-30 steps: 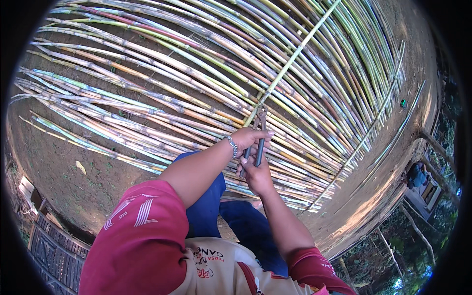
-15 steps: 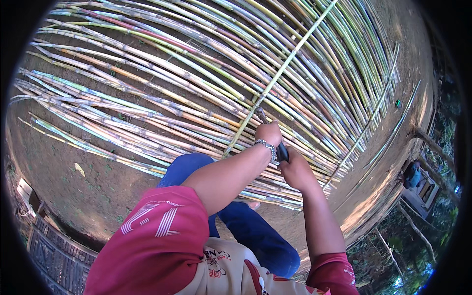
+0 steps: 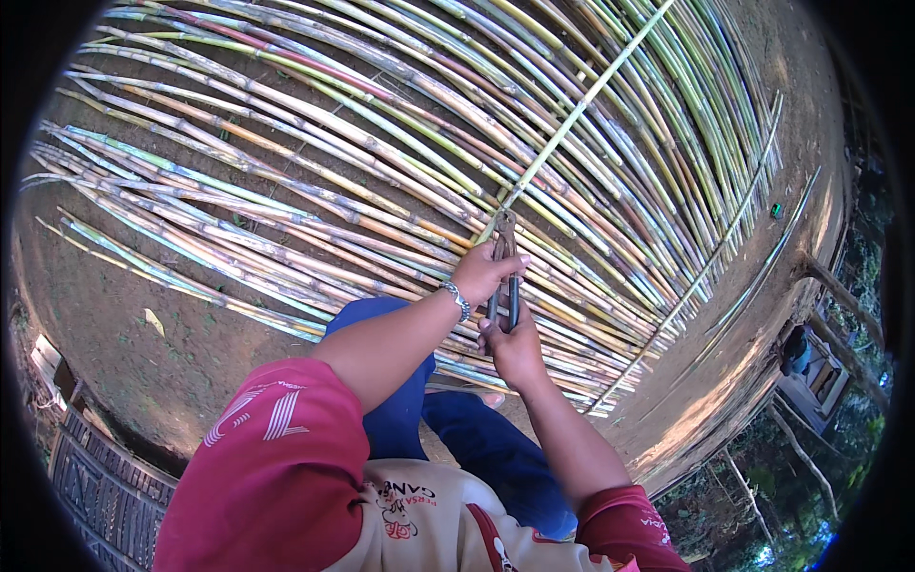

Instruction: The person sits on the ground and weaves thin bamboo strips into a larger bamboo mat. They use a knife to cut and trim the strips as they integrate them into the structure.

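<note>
A pair of pincers with a rusty head and dark handles points away from me, its jaws at a crossing of cane stalks. My left hand, with a metal bracelet at its wrist, is closed around the pincers just below the head. Lower down, my right hand grips the handle ends. Beneath both hands lie many long cane stalks, side by side on the ground. A single green-yellow pole lies across them and runs to the pincers' jaws. Whether the jaws bite on anything is too small to tell.
A second thin crosswise pole crosses the stalks' right ends. Loose thin sticks lie beyond it on the bare soil. A slatted bamboo panel is at lower left. Wooden posts and greenery stand at the right.
The pincers have swung from slanting to nearly upright, and their head now shows. My left hand has shifted left and down, my right hand left and slightly down.
</note>
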A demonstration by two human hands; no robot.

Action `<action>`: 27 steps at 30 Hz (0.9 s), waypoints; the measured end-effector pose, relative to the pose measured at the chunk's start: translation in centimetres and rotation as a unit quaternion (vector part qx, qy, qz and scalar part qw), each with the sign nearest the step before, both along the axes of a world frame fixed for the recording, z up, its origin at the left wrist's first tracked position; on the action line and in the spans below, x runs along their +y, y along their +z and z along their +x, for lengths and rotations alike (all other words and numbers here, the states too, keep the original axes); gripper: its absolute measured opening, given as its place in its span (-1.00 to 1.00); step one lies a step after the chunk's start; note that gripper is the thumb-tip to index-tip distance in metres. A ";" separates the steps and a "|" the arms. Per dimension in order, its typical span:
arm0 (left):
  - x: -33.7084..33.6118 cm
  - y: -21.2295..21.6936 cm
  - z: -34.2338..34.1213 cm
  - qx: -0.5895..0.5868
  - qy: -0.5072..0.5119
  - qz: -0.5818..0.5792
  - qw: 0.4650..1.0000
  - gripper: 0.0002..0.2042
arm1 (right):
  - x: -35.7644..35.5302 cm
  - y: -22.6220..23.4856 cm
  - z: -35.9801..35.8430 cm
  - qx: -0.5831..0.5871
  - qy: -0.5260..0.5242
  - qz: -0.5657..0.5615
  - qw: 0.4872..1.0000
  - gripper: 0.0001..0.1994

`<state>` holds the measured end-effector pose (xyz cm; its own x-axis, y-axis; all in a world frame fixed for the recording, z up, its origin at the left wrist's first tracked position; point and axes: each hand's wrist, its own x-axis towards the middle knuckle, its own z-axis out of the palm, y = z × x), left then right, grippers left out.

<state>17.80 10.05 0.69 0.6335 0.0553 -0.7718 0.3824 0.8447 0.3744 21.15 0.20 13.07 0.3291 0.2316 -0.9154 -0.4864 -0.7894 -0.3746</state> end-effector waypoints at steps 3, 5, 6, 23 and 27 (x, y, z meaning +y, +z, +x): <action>0.8 -0.6 -0.6 -0.019 0.005 -0.062 0.998 -0.66 | -1.3 -3.0 -2.7 -0.052 -0.014 0.027 0.998 -0.55; 1.3 -0.5 -0.7 -0.009 -0.015 -0.123 0.992 -0.59 | -1.2 -3.5 -3.2 -0.058 -0.030 0.047 0.997 -0.55; 1.3 -0.1 -0.6 -0.001 -0.007 -0.155 0.988 -0.57 | -1.3 -3.5 -3.2 -0.046 -0.044 0.057 0.996 -0.55; -1.6 4.4 9.0 0.163 0.274 -0.215 0.923 -0.75 | 1.0 5.1 9.3 -0.306 0.441 -0.085 0.840 -0.60; -2.6 3.7 9.4 0.109 0.344 -0.274 0.892 -0.79 | 2.7 5.1 10.0 -0.280 0.525 -0.172 0.785 -0.72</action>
<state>27.18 7.42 4.37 0.4262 -0.0503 -0.9032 -0.2831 0.9409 -0.1860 31.19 2.88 18.13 0.4949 0.4156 -0.7631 0.6656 -0.7459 0.0254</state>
